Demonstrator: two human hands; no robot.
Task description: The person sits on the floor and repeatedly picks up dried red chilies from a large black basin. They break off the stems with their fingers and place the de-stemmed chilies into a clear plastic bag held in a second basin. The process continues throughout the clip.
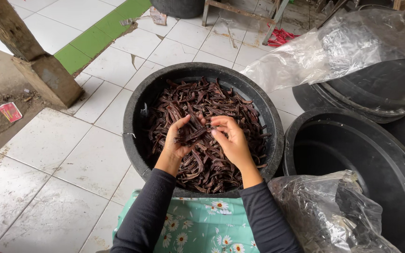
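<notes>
Your left hand (176, 139) and right hand (230, 140) are both raised over the middle of the round black plastic tub (134, 122), fingers curled in around a small bundle of dark brown, curved dried pods (191, 135) that you hold between them. The rest of the heap of the same dark pods (212, 100) fills the tub beneath, piled close to the rim on the near side.

The likeliest slip, as I judge it, is a pod sliding out of that loose two-handed hold. Straight down it only lands back in the heap, but if you swing the bundle sideways it could drop on the white tiled floor (48, 140) or onto the floral green cloth (198, 225) on your lap.

The pods look brittle and tangled. Pulling one free by force could snap it or drag neighbours over the rim.

The empty black tub (352, 154) to your right sits just beside the full one, with a crumpled clear plastic bag (329, 211) against its near edge. Your right elbow could catch that bag.
</notes>
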